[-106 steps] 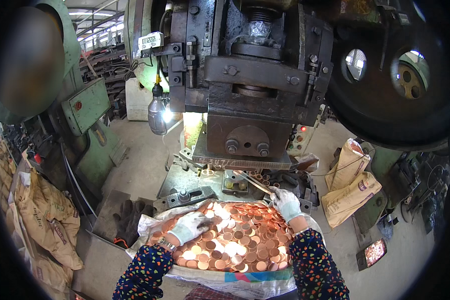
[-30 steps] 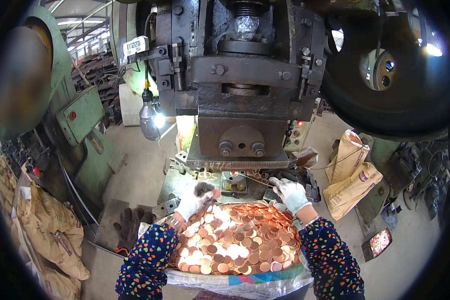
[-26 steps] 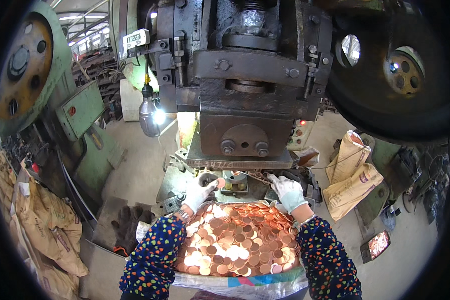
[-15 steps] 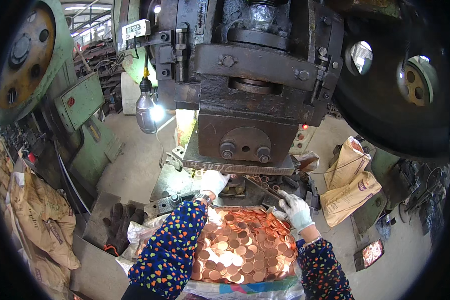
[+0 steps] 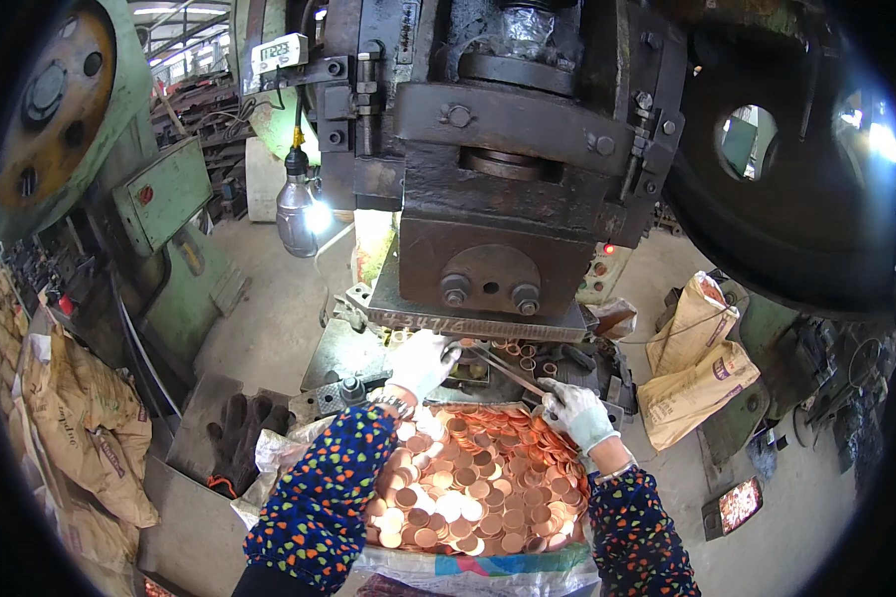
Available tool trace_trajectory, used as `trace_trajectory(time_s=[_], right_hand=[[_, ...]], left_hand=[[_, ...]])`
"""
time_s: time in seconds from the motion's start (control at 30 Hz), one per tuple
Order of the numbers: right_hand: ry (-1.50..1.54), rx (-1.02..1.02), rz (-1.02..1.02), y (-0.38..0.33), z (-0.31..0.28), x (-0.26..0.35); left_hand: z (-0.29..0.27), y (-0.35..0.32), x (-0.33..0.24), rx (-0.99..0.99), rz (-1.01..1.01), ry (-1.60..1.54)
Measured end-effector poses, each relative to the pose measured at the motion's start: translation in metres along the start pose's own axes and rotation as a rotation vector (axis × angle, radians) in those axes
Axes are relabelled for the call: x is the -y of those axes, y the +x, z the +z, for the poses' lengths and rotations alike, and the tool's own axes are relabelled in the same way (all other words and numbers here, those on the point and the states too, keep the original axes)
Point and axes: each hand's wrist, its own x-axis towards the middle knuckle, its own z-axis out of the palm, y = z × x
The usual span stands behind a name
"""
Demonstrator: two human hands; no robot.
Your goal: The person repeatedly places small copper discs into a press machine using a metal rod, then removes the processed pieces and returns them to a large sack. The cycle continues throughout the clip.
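My left hand [image 5: 423,366], in a white glove, is under the front edge of the press's thick steel plate [image 5: 473,323]. Its fingers are closed near the far end of a long thin metal bar [image 5: 508,371]; whatever they pinch is hidden. To the right, my white-gloved right hand [image 5: 575,413] is closed around the near end of that bar, which slants forward and left toward the die area. Below both hands lies a large heap of round copper discs [image 5: 478,488] in a plastic-lined container. Several copper-coloured rings [image 5: 528,350] sit behind the bar.
A lit bulb lamp [image 5: 299,214] hangs left of the press block [image 5: 488,199]. Dark gloves [image 5: 244,433] lie on a metal surface at left. Paper sacks stand at right [image 5: 697,393] and at far left [image 5: 85,438]. A large dark flywheel [image 5: 777,219] fills the upper right.
My left hand has shifted slightly, with more of it showing below the plate. My right hand has moved a little left with the bar. The flywheel's openings have turned.
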Motion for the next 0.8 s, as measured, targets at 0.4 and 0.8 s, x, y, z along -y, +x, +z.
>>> trace_trajectory(time_s=[0.4, 0.8], right_hand=[[0.444, 0.068, -0.129, -0.092, 0.023, 0.051], [0.532, -0.028, 0.04, -0.124, 0.052, 0.068]], left_hand=[[-0.068, -0.145, 0.017, 0.676, 0.215, -0.073], [-0.063, -0.144, 0.014, 0.556, 0.486, -0.25]])
